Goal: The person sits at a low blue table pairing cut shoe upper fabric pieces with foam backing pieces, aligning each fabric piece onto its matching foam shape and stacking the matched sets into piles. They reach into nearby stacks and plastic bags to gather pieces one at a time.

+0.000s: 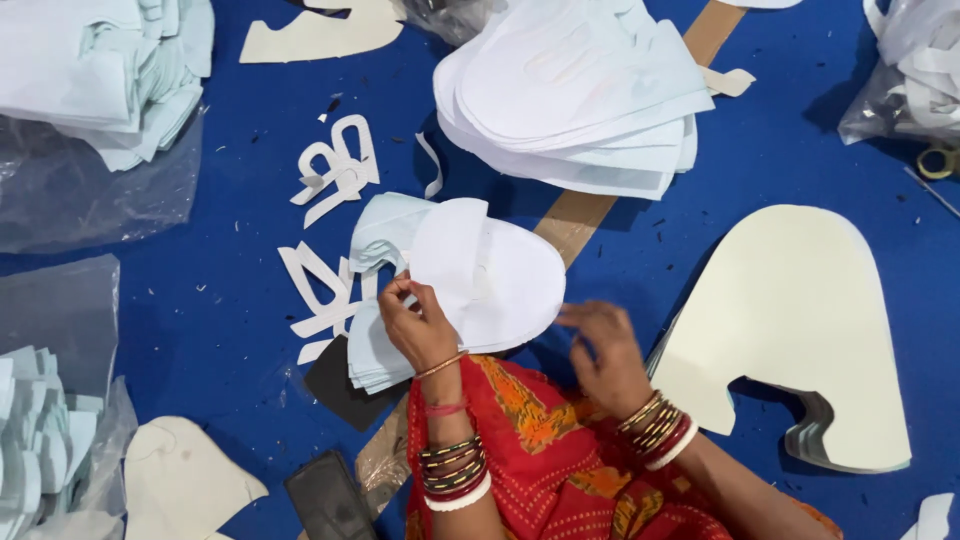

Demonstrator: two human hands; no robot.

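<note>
White, thin cut sheets — rounded, shoe-part shapes — lie in a small stack [470, 290] at the centre of the blue work surface [760, 170]; the left hand [418, 322] sits at the stack's seven o'clock edge, thumb and fingertips pinched closed on the rim of the top white piece [500, 275], which curls upward at its left side; the right hand [603, 355] hovers at the stack's four o'clock, fingers loosely spread and gripping nothing, just beside the sheet's lower edge but, as far as can be told, not touching it; a larger pile of similar white pieces [575, 95] rests at twelve o'clock, a big cream foam-like panel [790, 320] at three o'clock, and thin white offcut strips [335, 175] at ten o'clock; clear plastic bags [70, 190] with more pieces lie far at nine o'clock; a strip of brown tape [575, 215] runs diagonally under the stack. Judging from the pinch, the likely trouble is lifting two sheets at once — they cling and look nearly identical; a tug from one corner alone could crease the piece or drag the stack askew, since the other hand is not yet steadying it; loose strips nearby might also get swept under the pile.
</note>
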